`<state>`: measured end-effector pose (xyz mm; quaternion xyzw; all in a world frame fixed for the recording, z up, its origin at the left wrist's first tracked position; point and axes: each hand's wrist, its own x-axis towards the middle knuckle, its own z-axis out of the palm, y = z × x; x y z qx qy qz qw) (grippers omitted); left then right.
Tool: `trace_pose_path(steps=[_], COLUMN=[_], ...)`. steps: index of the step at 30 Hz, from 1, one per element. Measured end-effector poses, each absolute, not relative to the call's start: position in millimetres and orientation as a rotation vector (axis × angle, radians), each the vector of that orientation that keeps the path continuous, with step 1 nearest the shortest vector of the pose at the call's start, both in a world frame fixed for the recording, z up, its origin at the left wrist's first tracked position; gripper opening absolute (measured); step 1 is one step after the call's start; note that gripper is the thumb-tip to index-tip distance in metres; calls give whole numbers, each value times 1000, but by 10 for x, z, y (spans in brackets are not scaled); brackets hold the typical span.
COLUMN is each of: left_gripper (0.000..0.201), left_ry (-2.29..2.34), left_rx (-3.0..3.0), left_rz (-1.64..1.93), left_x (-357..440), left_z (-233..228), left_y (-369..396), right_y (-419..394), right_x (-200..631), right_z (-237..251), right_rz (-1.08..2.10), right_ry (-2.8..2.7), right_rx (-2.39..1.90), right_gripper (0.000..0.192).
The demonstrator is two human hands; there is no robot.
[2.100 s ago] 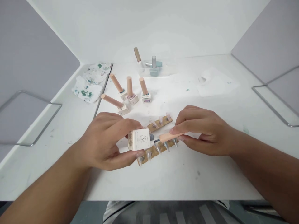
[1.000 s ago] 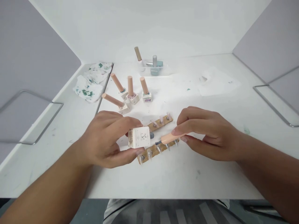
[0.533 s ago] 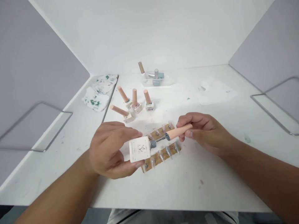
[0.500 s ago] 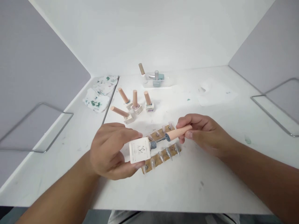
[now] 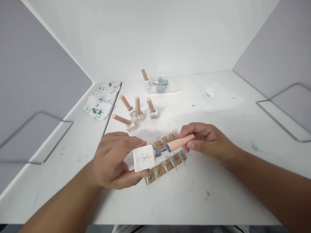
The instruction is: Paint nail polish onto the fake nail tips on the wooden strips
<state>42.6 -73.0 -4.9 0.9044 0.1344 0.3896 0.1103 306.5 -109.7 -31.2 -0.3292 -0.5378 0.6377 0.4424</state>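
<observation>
My left hand grips a white square nail polish bottle on its side, its grey-smeared neck pointing right. In my right hand is the peach brush cap, pinched between thumb and fingers. Its brush lies partly inside the bottle's neck, with a short dark stretch showing between neck and cap. Below the bottle, a tan strip on the table carries several clear, grey-tinted nail tips. Behind it a second tan strip with nail tips is partly covered by the bottle and cap.
Several peach-capped polish bottles stand beyond my left hand. A clear tray with more bottles sits at the back. Paint-stained wipes lie at the left, a white sheet at the right. Wire frames flank both sides.
My right hand has brought the cap closer to the bottle, so less of the brush shows outside the neck. The whole view has shifted slightly.
</observation>
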Motion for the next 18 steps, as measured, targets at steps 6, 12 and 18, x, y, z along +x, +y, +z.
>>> trace_pose_path(steps=[6, 12, 18], left_gripper=[30, 29, 29], left_ry=[450, 440, 388], left_rx=[2734, 2726, 2700], left_rz=[1066, 964, 924], left_x=[445, 465, 419], left_z=[-32, -8, 12], left_y=[-734, -730, -706], right_y=[-1145, -1155, -1138], right_x=[3041, 3051, 3096], right_z=[-335, -321, -300], right_rz=[1535, 1470, 1443], right_ry=[-1490, -1594, -1528], right_rx=[-867, -854, -871], right_gripper=[17, 17, 17])
